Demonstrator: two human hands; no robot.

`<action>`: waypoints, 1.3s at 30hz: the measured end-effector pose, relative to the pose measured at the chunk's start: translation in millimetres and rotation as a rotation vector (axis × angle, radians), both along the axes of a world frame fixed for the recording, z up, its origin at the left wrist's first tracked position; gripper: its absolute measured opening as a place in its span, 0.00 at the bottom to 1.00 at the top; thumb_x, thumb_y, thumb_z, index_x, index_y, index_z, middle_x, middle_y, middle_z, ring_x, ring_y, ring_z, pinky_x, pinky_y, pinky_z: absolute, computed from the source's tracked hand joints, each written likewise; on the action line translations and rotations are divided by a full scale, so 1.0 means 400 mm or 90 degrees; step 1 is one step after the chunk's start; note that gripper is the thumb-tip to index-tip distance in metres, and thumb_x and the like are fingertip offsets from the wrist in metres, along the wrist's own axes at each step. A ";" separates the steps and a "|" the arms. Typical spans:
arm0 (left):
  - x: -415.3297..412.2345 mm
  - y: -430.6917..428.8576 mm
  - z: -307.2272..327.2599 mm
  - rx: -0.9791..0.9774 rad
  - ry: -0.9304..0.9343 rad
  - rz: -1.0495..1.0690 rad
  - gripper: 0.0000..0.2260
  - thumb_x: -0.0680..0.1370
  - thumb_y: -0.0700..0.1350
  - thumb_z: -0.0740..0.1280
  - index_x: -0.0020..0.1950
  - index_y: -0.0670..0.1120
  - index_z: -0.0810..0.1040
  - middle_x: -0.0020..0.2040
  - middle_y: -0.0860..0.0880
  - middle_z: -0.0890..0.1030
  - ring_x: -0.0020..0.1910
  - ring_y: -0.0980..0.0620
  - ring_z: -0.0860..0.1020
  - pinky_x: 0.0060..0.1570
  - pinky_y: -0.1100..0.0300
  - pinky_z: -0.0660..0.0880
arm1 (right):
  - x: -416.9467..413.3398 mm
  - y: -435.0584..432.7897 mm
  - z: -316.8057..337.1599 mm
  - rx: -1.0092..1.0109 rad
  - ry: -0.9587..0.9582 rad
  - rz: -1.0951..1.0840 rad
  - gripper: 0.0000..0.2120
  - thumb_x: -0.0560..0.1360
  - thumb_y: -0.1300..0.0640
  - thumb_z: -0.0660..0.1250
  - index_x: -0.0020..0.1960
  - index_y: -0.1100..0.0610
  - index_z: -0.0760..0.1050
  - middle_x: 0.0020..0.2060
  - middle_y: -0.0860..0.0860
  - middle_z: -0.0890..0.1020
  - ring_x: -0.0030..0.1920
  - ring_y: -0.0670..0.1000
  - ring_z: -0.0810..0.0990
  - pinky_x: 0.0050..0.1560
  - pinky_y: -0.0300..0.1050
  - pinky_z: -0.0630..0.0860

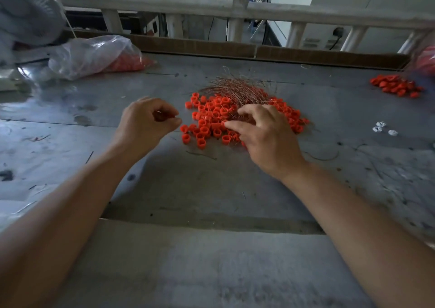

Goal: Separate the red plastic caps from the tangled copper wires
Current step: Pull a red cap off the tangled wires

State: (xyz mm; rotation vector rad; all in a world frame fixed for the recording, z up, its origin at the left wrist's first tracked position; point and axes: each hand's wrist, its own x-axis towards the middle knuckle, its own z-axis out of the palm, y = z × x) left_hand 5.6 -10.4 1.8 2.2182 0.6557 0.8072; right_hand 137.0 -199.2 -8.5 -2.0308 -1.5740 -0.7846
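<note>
Head view of a grey worktable (211,185). At frame centre lay a heap of red plastic caps (204,122), with the tangled copper wires (233,87) bunched on its upper edge and stray strands running down through the caps. The left hand (143,124), just left of the heap and clear of it, had its fingers curled in against the thumb around a small red cap (163,116), which was largely hidden by the fingers. The right hand (270,138) lay over the lower right of the heap with fingers spread and loosely bent, fingertips touching caps and wire but clasping nothing visible. A smaller pile of caps (395,85) sat at upper right, well apart. A clear plastic bag (94,53) holding more caps lay at upper left beside a fan (26,13). Small white pieces (381,127) lay at right.
</note>
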 end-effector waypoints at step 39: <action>-0.014 -0.206 0.037 -0.539 -0.160 -0.247 0.10 0.57 0.35 0.71 0.36 0.45 0.84 0.37 0.44 0.83 0.36 0.51 0.80 0.37 0.65 0.78 | -0.067 -0.043 0.053 0.184 0.608 0.192 0.14 0.69 0.66 0.70 0.39 0.47 0.76 0.32 0.43 0.80 0.34 0.39 0.77 0.37 0.28 0.71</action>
